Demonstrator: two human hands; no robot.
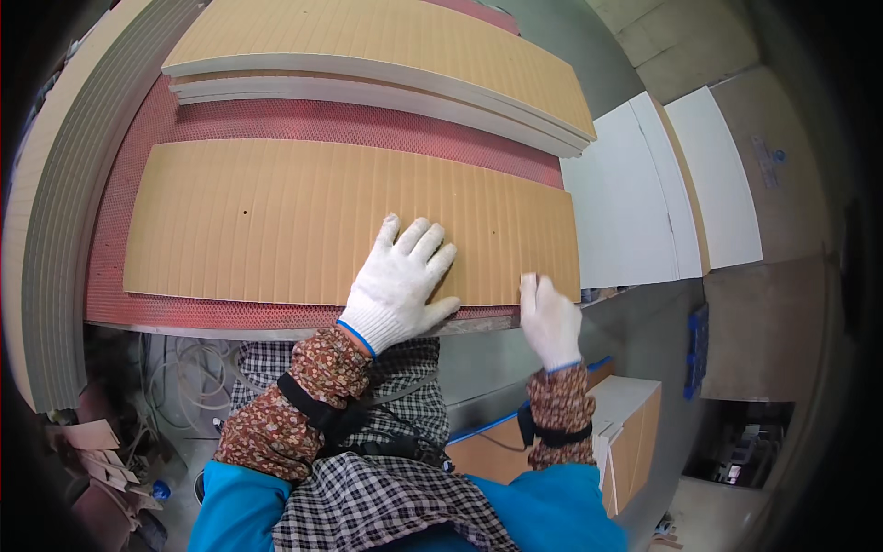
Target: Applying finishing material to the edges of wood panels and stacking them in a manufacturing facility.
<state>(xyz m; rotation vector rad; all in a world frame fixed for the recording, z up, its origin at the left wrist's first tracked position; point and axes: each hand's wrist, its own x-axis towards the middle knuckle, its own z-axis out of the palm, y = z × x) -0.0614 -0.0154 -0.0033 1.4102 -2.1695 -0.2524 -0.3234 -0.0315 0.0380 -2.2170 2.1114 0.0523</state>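
A long tan panel (248,239) with fine ribs across it lies on a red mesh-patterned tabletop (115,267). Two small dark holes show in its face. My left hand (400,281), in a white knitted glove, is spread flat on the panel near its front edge, holding nothing. At the panel's front right corner my right hand (550,322), gloved the same way, is closed with its fingers bent together. Whatever it may grip is hidden by the fingers.
Behind the panel is a stack of similar boards (386,46) with pale edges. A tall stack of panels (69,212) stands at the left. White boards (635,202) lie to the right. Below the table are coiled hoses (189,373), cardboard scraps (97,451) and leaning boards (635,442).
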